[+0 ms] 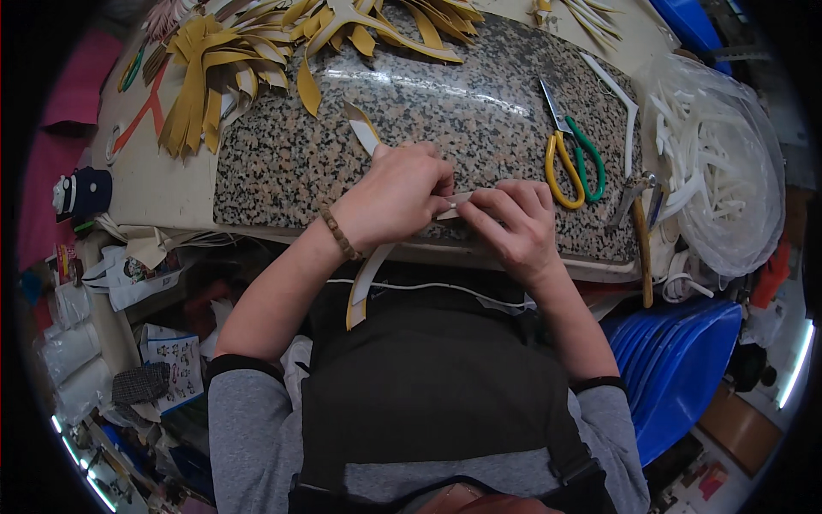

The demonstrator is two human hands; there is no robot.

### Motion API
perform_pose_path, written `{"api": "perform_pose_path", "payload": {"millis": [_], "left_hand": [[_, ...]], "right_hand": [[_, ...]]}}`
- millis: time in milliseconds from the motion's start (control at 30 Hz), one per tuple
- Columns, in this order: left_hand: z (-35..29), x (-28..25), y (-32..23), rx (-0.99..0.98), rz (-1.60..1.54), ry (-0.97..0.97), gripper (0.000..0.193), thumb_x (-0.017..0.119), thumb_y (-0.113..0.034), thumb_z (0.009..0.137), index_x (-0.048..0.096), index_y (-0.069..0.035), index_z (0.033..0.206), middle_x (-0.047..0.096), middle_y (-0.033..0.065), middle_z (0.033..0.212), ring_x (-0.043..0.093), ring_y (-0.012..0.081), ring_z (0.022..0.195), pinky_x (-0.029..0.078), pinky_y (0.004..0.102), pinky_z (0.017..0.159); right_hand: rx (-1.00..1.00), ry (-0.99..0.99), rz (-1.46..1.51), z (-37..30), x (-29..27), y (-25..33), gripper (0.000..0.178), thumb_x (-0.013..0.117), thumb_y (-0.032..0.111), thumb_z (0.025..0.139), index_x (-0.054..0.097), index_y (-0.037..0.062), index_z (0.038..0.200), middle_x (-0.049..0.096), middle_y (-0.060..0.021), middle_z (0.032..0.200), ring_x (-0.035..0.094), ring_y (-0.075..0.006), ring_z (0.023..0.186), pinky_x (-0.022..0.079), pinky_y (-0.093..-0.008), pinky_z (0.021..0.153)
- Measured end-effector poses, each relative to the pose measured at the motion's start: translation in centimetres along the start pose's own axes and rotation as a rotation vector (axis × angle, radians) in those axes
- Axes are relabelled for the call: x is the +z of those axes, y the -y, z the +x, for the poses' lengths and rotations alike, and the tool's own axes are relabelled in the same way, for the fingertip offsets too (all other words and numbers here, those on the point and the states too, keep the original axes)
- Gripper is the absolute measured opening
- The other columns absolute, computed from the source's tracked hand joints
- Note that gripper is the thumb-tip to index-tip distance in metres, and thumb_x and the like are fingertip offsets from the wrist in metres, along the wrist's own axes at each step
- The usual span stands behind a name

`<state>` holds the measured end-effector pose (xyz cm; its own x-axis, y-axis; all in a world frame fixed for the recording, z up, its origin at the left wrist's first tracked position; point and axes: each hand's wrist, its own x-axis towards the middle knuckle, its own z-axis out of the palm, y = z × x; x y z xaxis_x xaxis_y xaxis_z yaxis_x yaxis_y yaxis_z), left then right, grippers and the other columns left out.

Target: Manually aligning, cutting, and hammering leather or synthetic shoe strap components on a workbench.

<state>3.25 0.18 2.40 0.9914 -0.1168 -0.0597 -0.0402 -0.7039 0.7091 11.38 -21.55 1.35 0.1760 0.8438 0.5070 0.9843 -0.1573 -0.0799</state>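
My left hand [394, 193], with a beaded bracelet at the wrist, is closed in a pinch over the front part of a speckled granite slab [274, 163]. A yellow strap with a white underside [365, 287] passes under this hand. One end sticks out beyond it and the other hangs over the front edge. My right hand [512, 224] is also closed, its thumb and forefinger pinching a small pale piece of the strap close to the left fingertips. The fingers hide most of what lies between them. Yellow-and-green-handled scissors [565, 167] lie on the slab to the right.
Bundles of yellow strips [201, 77] lie at the back left. At right, a wooden-handled hammer [642, 248] rests at the slab's edge beside a clear bag of white strips [715, 163]. A white strip [615, 90] lies nearby. Blue stacked trays [685, 368] stand below right.
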Motion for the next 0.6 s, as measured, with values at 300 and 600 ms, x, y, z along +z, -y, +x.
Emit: {"api": "perform_pose_path", "payload": {"millis": [300, 600], "left_hand": [[-2.0, 1.2, 0.3, 0.08, 0.038, -0.176, 0.01, 0.075, -0.009, 0.085, 0.07, -0.008, 0.093, 0.059, 0.0081, 0.096, 0.057, 0.0296, 0.102, 0.04, 0.0438, 0.092], [-2.8, 1.2, -0.5, 0.067, 0.052, -0.233, 0.016, 0.078, -0.011, 0.079, 0.071, -0.007, 0.093, 0.058, 0.009, 0.1, 0.056, 0.0306, 0.102, 0.044, 0.0419, 0.091]], "right_hand": [[0.401, -0.023, 0.268, 0.0, 1.1, 1.4, 0.022, 0.086, 0.009, 0.074, 0.077, 0.0124, 0.093, 0.064, -0.0025, 0.096, 0.059, -0.0246, 0.095, 0.049, -0.0377, 0.079], [0.659, -0.065, 0.454, 0.1, 1.5, 2.3, 0.015, 0.086, 0.006, 0.074, 0.077, 0.0073, 0.086, 0.059, -0.0085, 0.105, 0.059, -0.026, 0.095, 0.052, -0.0373, 0.078]]}}
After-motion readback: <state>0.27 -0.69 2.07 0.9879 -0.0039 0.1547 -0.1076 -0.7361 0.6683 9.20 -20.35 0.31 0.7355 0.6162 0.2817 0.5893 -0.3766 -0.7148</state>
